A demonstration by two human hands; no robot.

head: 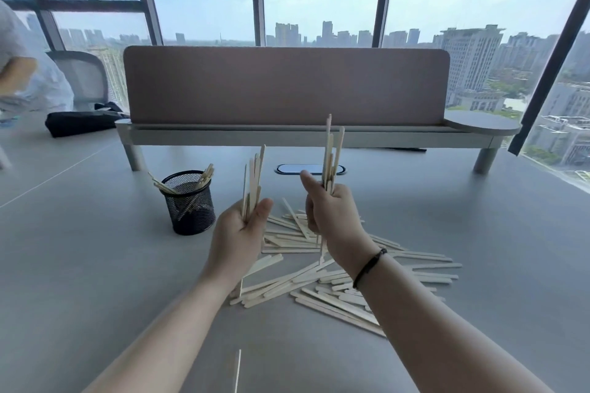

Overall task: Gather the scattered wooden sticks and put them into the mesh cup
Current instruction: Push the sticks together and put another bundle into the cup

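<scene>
A black mesh cup (191,204) stands on the grey table, left of centre, with several wooden sticks leaning inside it. Both hands are raised above a scattered pile of flat wooden sticks (338,281). My left hand (238,233) grips an upright bundle of sticks (253,179), just right of the cup. My right hand (332,217) holds a second upright bundle (330,153), a little higher, with a few stick ends poking out below the palm. One single stick (238,370) lies apart near the bottom edge.
A pink desk divider on a low grey shelf (287,86) crosses the table behind the cup. A cable port (311,169) sits just beyond my hands. A black bag (79,123), a mesh chair and another person's sleeve (28,80) are at far left.
</scene>
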